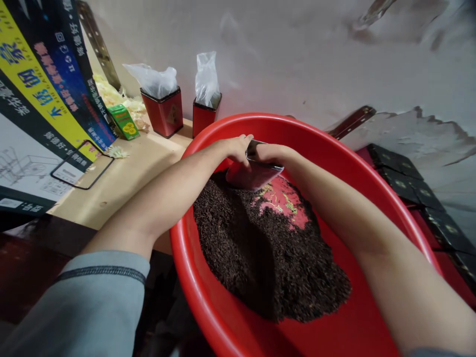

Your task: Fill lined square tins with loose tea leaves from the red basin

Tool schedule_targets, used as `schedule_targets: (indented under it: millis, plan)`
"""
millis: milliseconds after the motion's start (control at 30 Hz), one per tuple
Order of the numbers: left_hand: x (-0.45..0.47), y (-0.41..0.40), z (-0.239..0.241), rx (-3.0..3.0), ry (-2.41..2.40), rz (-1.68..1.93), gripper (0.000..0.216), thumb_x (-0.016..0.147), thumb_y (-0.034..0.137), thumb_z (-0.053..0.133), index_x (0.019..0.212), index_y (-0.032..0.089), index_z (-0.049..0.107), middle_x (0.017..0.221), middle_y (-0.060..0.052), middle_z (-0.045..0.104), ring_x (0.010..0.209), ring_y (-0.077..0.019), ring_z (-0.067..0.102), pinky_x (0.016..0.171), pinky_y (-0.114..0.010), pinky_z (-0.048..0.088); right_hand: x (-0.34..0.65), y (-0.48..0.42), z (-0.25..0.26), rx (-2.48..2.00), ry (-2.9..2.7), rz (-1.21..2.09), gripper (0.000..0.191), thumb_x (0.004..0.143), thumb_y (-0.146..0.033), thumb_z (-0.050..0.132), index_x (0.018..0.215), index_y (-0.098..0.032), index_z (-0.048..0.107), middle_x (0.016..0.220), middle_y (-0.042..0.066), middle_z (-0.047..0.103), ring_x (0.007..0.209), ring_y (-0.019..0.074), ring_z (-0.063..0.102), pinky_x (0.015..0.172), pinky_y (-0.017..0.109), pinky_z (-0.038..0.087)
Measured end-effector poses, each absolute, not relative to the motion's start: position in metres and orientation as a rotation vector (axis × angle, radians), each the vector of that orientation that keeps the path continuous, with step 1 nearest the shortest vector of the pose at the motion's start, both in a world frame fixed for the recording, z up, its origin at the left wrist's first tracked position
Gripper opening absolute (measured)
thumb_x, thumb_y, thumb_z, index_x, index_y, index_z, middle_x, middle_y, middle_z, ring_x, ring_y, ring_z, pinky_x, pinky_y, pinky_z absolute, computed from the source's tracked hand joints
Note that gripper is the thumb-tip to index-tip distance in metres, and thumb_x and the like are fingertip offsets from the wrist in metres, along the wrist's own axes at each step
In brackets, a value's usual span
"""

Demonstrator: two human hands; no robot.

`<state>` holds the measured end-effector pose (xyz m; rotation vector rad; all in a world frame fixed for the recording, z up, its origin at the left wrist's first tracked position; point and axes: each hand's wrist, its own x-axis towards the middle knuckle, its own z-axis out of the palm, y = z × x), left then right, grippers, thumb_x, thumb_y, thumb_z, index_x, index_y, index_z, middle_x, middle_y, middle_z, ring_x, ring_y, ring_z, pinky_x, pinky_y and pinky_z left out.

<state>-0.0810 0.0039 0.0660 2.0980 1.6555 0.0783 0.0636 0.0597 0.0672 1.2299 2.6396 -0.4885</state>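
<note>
A big red plastic basin [201, 277] holds a heap of dark loose tea leaves [260, 253]. Both my hands reach to its far side. My left hand [236, 148] and my right hand [273, 152] are closed together on a shiny metal scoop [255, 171], which is tilted down with its edge against the tea heap. A patch of the basin's printed red bottom shows just below the scoop.
Two red tins lined with plastic bags, one [165, 113] and another [206, 115], stand on the wooden table [126, 173] behind the basin. A small green box [124, 121] lies beside printed cartons [40, 99] at left. Dark patterned boxes [416, 183] are stacked at right.
</note>
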Motion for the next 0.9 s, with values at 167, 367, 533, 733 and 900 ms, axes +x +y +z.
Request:
schedule_targets:
  millis: [167, 367, 533, 733, 900]
  plan:
    - [-0.083, 0.011, 0.059, 2.142, 1.633, 0.103, 0.127, 0.056, 0.062, 0.087, 0.161, 0.017, 0.030, 0.161, -0.017, 0.044, 0.148, -0.0379, 0.044, 0.123, -0.043, 0.037, 0.078, 0.046, 0.080, 1.530, 2.857, -0.127, 0.029, 0.099, -0.031, 0.056, 0.109, -0.015, 0.078, 0.094, 0.012, 0.078, 0.085, 0.0273, 0.073, 0.085, 0.038, 0.056]
    - [-0.088, 0.018, 0.055, 2.186, 1.607, 0.106, 0.124, 0.058, 0.064, 0.084, 0.160, 0.021, 0.029, 0.157, -0.013, 0.047, 0.145, -0.0386, 0.045, 0.122, -0.045, 0.036, 0.086, 0.028, 0.074, 1.543, 2.967, -0.129, 0.035, 0.103, -0.038, 0.051, 0.122, -0.022, 0.075, 0.117, 0.013, 0.076, 0.111, 0.0326, 0.068, 0.102, 0.048, 0.051]
    - [-0.089, 0.021, 0.054, 2.143, 1.621, 0.105, 0.120, 0.059, 0.067, 0.084, 0.161, 0.030, 0.030, 0.157, -0.008, 0.049, 0.148, -0.0403, 0.042, 0.124, -0.044, 0.034, 0.133, -0.002, 0.071, 1.541, 3.295, -0.304, 0.036, 0.105, -0.038, 0.049, 0.134, -0.023, 0.062, 0.141, 0.017, 0.058, 0.128, 0.0310, 0.056, 0.114, 0.047, 0.042]
    - [-0.077, 0.003, 0.074, 2.165, 1.696, 0.045, 0.112, 0.067, 0.059, 0.084, 0.160, 0.021, 0.033, 0.159, -0.010, 0.047, 0.145, -0.0436, 0.044, 0.121, -0.046, 0.035, 0.244, -0.023, 0.025, 1.858, 2.233, -0.968, 0.048, 0.106, -0.052, 0.036, 0.122, -0.016, 0.064, 0.113, 0.020, 0.066, 0.092, 0.0261, 0.064, 0.083, 0.042, 0.054]
    - [-0.070, -0.007, 0.086, 2.188, 1.735, 0.003, 0.106, 0.071, 0.049, 0.088, 0.153, 0.004, 0.038, 0.155, -0.020, 0.051, 0.139, -0.0412, 0.052, 0.117, -0.047, 0.040, 0.267, -0.038, -0.013, 1.672, 1.787, -1.523, 0.075, 0.100, -0.074, 0.034, 0.139, -0.018, 0.063, 0.123, 0.024, 0.067, 0.091, 0.0273, 0.068, 0.073, 0.039, 0.056]
